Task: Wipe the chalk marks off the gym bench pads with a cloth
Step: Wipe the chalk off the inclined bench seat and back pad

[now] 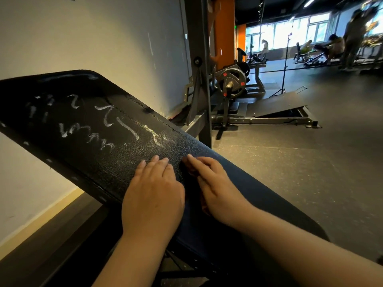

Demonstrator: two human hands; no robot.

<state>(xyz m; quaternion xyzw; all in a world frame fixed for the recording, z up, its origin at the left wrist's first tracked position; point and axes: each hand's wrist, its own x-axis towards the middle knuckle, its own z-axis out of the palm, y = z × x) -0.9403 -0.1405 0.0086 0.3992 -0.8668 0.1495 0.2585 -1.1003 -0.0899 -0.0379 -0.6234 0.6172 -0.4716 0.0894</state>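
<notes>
A black leather bench pad [83, 125] slopes up to the left, with white chalk marks [107, 121] scribbled over its upper and middle part. What looks like a dark blue cloth [252, 183] lies spread over the pad's lower right part. My left hand [153, 193] rests flat on the black pad, fingers straight, just below the lowest chalk smears. My right hand [215, 187] lies flat beside it on the blue cloth's edge, fingers stretched toward the chalk. Neither hand grips anything.
A pale wall [93, 38] stands close behind the bench on the left. A steel rack upright [200, 59] rises just past the pad, with a plate-loaded machine [232, 81] and a low ramp [279, 106] behind. Rubber floor [300, 172] lies right; people [352, 38] are far back.
</notes>
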